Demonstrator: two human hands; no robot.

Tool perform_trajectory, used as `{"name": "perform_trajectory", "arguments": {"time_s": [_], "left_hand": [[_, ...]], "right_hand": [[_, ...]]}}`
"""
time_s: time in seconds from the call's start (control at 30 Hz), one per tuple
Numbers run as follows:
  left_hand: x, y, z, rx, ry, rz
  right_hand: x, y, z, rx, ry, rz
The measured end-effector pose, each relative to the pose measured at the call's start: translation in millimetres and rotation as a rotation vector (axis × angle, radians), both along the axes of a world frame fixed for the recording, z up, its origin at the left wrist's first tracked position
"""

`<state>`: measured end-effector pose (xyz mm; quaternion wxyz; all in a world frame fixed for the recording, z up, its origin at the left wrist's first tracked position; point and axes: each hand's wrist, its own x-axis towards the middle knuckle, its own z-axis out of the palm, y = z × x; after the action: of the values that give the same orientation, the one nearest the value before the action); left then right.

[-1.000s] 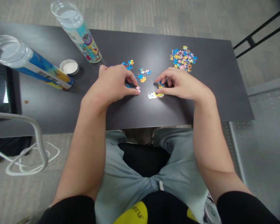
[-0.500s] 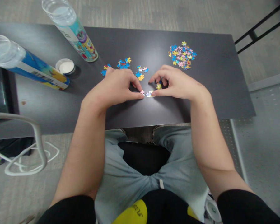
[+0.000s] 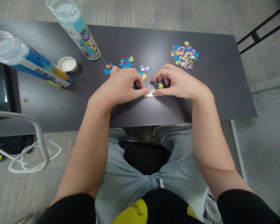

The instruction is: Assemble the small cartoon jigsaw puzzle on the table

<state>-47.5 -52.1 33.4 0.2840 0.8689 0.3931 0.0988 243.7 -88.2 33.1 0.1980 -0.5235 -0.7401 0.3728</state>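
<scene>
A short strip of joined jigsaw pieces (image 3: 150, 93) lies near the front edge of the table, with a light, multicoloured print. My left hand (image 3: 126, 83) is curled at its left end, thumb pressed onto it; the pink piece pinched earlier is now mostly hidden under the thumb. My right hand (image 3: 177, 81) bends over the strip's right part, its thumb holding the pieces down and its index finger reaching forward. Between the right fingers shows a yellow and blue piece (image 3: 161, 84). Beyond my hands sit small groups of loose pieces (image 3: 126, 63).
A pile of jigsaw pieces (image 3: 185, 55) is at the back right. On the left stand two clear-topped printed tubes, a teal one (image 3: 84, 37) and a blue one (image 3: 42, 67), with a white lid (image 3: 68, 64) beside them. A dark screen-like object (image 3: 0, 90) lies far left.
My left hand has moved right, bringing its pink piece against the strip and closing the small gap. My right hand stays over the strip. The view has shifted slightly.
</scene>
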Motion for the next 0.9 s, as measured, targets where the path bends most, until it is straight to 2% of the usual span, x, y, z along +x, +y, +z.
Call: {"name": "perform_trajectory", "arguments": {"time_s": [0.23, 0.6, 0.8, 0.9], "left_hand": [[3.9, -0.5, -5.8, 0.010, -0.002, 0.039], [4.2, -1.9, -0.1, 0.008, 0.007, 0.054], [-14.0, 5.4, 15.3, 0.047, -0.026, 0.250], [-26.4, 9.9, 21.0, 0.054, -0.011, 0.302]], "right_hand": [[-5.2, -6.9, 11.3, -0.066, -0.057, -0.077], [0.0, -5.5, 12.2, -0.056, 0.024, -0.121], [10.3, -6.6, 9.6, -0.043, 0.055, -0.171], [13.7, -5.5, 9.1, -0.015, 0.043, -0.167]]}}
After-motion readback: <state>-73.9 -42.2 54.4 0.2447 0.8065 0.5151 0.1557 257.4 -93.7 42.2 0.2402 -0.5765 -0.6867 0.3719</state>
